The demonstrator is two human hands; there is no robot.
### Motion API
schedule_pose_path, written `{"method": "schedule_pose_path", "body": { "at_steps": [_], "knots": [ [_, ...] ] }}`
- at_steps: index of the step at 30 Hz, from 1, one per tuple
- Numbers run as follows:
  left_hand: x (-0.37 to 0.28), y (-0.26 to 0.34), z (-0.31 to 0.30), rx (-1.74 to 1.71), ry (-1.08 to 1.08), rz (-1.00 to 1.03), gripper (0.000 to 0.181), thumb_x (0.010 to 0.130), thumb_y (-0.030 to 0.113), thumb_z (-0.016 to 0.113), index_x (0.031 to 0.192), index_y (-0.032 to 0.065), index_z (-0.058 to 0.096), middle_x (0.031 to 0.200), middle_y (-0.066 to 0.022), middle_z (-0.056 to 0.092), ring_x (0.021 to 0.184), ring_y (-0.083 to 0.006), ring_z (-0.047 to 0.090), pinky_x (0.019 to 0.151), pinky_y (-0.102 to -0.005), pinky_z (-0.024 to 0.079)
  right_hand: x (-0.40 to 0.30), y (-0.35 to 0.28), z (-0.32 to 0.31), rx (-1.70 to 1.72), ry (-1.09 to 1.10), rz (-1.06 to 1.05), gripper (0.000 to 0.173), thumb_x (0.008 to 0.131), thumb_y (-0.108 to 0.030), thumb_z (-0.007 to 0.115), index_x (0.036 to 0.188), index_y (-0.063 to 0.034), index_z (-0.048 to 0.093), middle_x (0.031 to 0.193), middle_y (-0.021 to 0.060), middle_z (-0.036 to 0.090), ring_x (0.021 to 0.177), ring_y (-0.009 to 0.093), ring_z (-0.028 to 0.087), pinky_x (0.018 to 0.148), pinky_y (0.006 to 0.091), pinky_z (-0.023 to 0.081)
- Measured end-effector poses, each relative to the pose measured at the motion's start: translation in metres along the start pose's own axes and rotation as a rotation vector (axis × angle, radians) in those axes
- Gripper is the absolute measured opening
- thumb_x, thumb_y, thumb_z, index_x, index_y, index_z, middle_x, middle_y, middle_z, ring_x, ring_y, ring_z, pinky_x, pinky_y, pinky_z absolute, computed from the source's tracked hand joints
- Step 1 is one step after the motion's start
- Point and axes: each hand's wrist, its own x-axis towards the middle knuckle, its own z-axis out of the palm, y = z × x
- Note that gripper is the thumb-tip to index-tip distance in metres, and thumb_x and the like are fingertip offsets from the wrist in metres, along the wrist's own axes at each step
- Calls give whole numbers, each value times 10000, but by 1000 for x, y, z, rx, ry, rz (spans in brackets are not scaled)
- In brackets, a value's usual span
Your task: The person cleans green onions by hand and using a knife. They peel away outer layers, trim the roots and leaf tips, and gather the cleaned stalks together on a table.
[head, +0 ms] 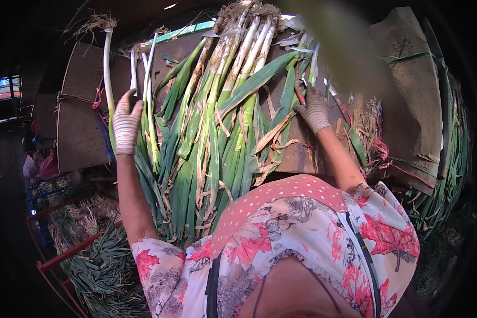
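Note:
My left hand [127, 121], in a striped work glove, is at the left of a spread of leeks [222, 107]. Its thumb and finger look apart. A long leek [108, 75] with a white shank and dangling roots runs along its outer edge; whether the hidden fingers hold it is unclear. My gloved right hand [315, 111] is at the right side of the spread, around a small red-handled tool [300, 97] that shows between thumb and fingers. Just above the fingertips is a pale leek shank [314, 65]. In the middle, soil-stained shanks point away from me and green leaves towards me.
The brown work surface [290, 159] has side flaps [81, 107] tied with cord. Knife-like tool [333, 90] and red twine [379, 147] lie at right. Heaped leeks [103, 262] fill a red metal frame [73, 250] at lower left; more leeks [447, 171] are at right.

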Motion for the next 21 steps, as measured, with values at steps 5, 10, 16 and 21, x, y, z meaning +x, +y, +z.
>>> {"method": "schedule_pose_path", "body": {
  "at_steps": [5,10,16,21],
  "knots": [
    [-13,81,233,367,-398,38,1108,668,455,836,1494,-25,274,1307,-287,540,1235,-367,533,1036,-426,442,-14,7,-3,147,-6,-6,813,725,-279,729,1429,-43,400,1212,258,541,1130,395,575,1001,510,425],
    [-27,114,272,451,-447,-120,1112,610,421,864,1471,8,294,1206,-297,607,1073,-420,633,927,-455,513,-118,-10,-4,156,-321,-363,691,770,-265,693,1384,-55,452,1178,297,562,1085,465,566,955,507,459],
    [-1,109,310,170,-377,-1,960,651,326,852,1428,-5,396,1307,-297,561,1217,-399,556,1030,-422,442,-79,29,-6,531,169,7,492,787,-184,670,1234,-17,547,1068,253,613,971,433,606,868,506,480],
    [66,99,333,111,-340,107,749,798,389,737,1410,58,459,1312,-267,560,1209,-402,548,1011,-453,442,-65,17,-17,416,107,-188,477,716,-233,726,1109,4,596,1010,252,639,952,436,619,861,484,492]
  ]
}}
